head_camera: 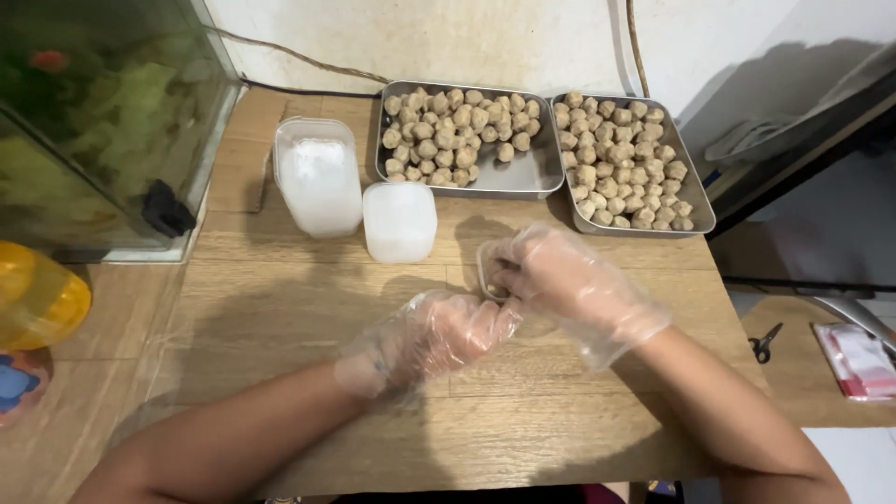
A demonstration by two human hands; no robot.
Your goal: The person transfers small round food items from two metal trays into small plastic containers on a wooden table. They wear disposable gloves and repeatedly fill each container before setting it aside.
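— While both gloved hands work at the table's middle, what takes up the most room?

— The wooden table itself, then the glass tank at its far left corner. Next come two metal trays against the wall: the left tray about two-thirds full of small tan-brown balls, the right tray packed with them.

— And the plastic pieces?

— A frosted white rectangular container stands just beside the left tray, with a smaller white lid touching its near corner.

— What are the hands on?

— A small clear tub, mostly hidden, near the table's centre, just in front of the trays. The right hand, in a thin transparent glove, curls over it with fingers bent onto its rim. The left hand, gloved likewise, lies loosely curled, fingertips touching the tub's near side; whether it grips anything, I cannot tell.

— Smallest thing?

— Scissors on the side surface to the right.
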